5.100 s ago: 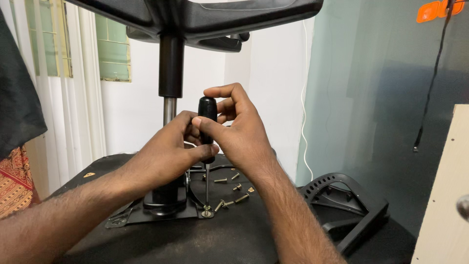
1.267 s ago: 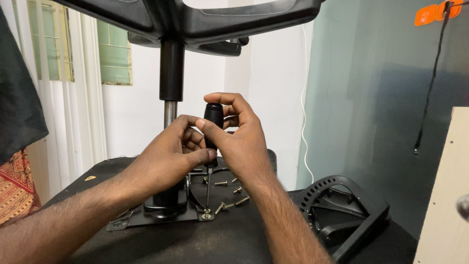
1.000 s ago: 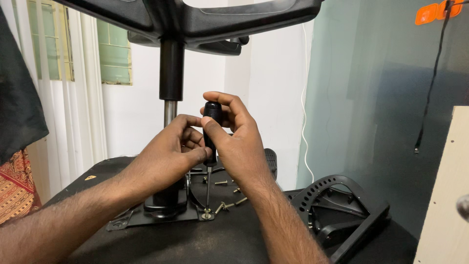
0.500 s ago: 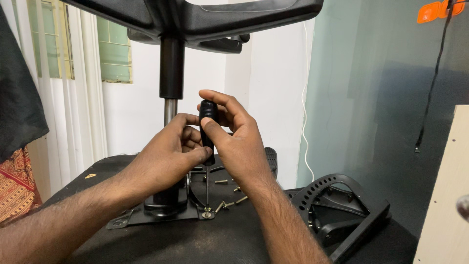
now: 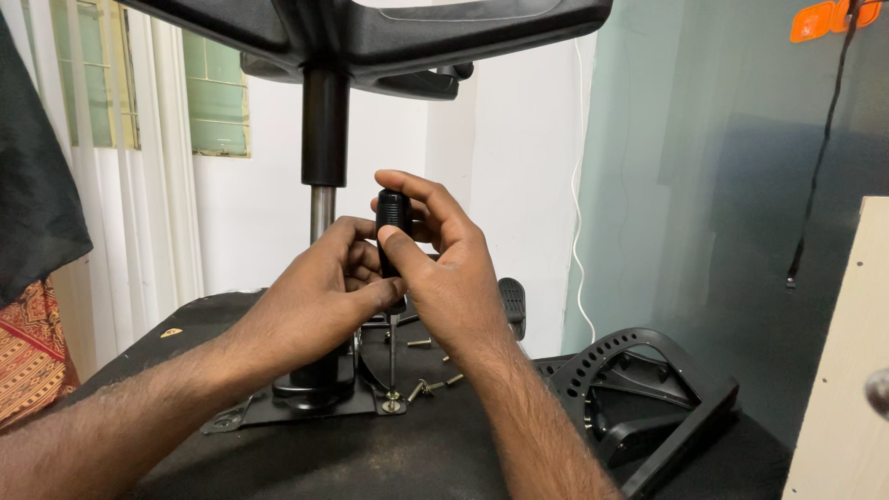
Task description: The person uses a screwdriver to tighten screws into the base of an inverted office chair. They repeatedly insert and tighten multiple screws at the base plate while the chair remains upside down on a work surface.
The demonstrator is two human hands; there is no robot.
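Black screwdriver [image 5: 392, 222], both hands gripping

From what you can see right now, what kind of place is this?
Probably a room in a home used as a makeshift workshop. An upturned office chair base stands on a black seat; both hands hold a black-handled screwdriver, with loose screws nearby. White curtains cover a window.

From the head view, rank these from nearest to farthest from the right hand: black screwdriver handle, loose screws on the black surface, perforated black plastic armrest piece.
1. Black screwdriver handle: held in the right hand.
2. Loose screws: just below the hand, centre.
3. Perforated black plastic armrest piece: far right.
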